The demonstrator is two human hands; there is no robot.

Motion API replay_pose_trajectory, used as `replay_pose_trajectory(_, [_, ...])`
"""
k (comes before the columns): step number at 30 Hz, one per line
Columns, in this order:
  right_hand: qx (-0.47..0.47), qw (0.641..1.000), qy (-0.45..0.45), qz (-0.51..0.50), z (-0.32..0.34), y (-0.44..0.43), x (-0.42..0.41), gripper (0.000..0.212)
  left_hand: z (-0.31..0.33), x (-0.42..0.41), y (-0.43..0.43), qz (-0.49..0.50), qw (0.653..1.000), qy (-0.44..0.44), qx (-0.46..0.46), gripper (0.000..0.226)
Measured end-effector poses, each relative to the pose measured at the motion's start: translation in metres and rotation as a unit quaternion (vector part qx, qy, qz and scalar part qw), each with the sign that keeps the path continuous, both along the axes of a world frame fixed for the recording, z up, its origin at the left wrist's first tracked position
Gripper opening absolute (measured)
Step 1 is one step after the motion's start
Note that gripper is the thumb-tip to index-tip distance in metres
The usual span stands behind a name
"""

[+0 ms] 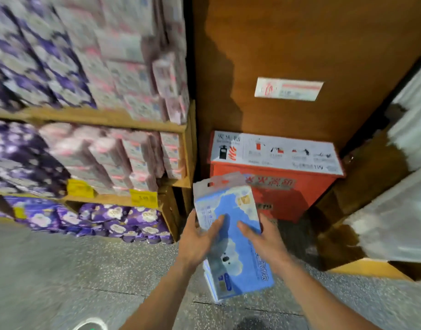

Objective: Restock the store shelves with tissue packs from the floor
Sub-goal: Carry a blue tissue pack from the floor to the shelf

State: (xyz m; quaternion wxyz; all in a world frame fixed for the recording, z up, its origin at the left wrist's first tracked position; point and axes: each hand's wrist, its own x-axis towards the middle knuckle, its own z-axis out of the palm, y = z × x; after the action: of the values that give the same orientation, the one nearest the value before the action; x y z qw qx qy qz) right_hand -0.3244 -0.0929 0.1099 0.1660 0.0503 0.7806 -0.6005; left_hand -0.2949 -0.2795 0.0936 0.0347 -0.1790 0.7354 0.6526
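A blue tissue pack (235, 248) with a cloud print and a clear plastic carry flap is held up in front of me, tilted, above the floor. My left hand (200, 236) grips its left edge with fingers over the front. My right hand (264, 239) grips its right side. The wooden shelves (104, 120) on the left are packed with pink and purple tissue packs (123, 151), and more purple packs (114, 220) lie on the bottom level.
A red fire-extinguisher box (273, 184) stands against a brown wooden panel (300, 44) straight ahead. White wrapped packs (400, 210) fill a shelf at the right. Yellow price tags (144, 198) hang on the shelf edge. Grey speckled floor (62, 270) lies below.
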Motion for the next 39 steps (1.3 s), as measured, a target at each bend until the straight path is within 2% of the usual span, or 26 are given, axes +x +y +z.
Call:
replay_pose_trajectory(4, [-0.017,1.0,0.01,0.023,0.131,-0.016,0.046,0.056,0.143,0.044,-0.02,-0.002,1.0,0.017,0.004,0.039])
replay_pose_trajectory(7, [-0.027,0.999,0.033,0.027,0.214,-0.03,0.076,0.062,0.237,0.079,-0.032,-0.004,0.999,0.034,-0.032,0.036])
replay_pose_trajectory(11, [-0.05,0.994,0.079,0.061,0.304,-0.053,0.119,0.061,0.332,0.136,-0.05,0.042,0.994,0.063,-0.077,0.019])
replay_pose_trajectory(14, [-0.079,0.986,0.103,0.109,0.358,-0.074,0.151,0.044,0.386,0.186,-0.062,0.101,0.987,0.089,-0.085,0.021])
replay_pose_trajectory(17, [-0.068,0.97,0.149,0.18,0.407,-0.106,0.181,0.04,0.431,0.244,-0.085,0.172,0.974,0.112,-0.093,0.028])
replay_pose_trajectory(21, [-0.086,0.94,0.18,0.278,0.463,-0.165,0.234,0.041,0.481,0.328,-0.131,0.254,0.952,0.139,-0.103,0.04])
replay_pose_trajectory(26, [-0.132,0.892,0.186,0.391,0.512,-0.267,0.329,0.029,0.524,0.458,-0.204,0.36,0.904,0.169,-0.155,0.018])
replay_pose_trajectory(28, [-0.138,0.872,0.191,0.429,0.521,-0.314,0.374,0.032,0.532,0.517,-0.239,0.392,0.891,0.166,-0.16,0.034])
replay_pose_trajectory(29, [-0.142,0.863,0.195,0.443,0.525,-0.338,0.399,0.035,0.537,0.547,-0.256,0.41,0.88,0.169,-0.17,0.041])
replay_pose_trajectory(32, [-0.169,0.834,0.187,0.491,0.534,-0.416,0.485,0.033,0.545,0.645,-0.31,0.461,0.854,0.164,-0.177,0.03])
replay_pose_trajectory(35, [-0.198,0.802,0.169,0.537,0.541,-0.496,0.58,0.027,0.555,0.748,-0.367,0.519,0.817,0.151,-0.202,0.035])
replay_pose_trajectory(39, [-0.242,0.75,0.116,0.605,0.557,-0.594,0.71,0.035,0.575,0.884,-0.432,0.583,0.768,0.126,-0.233,0.038])
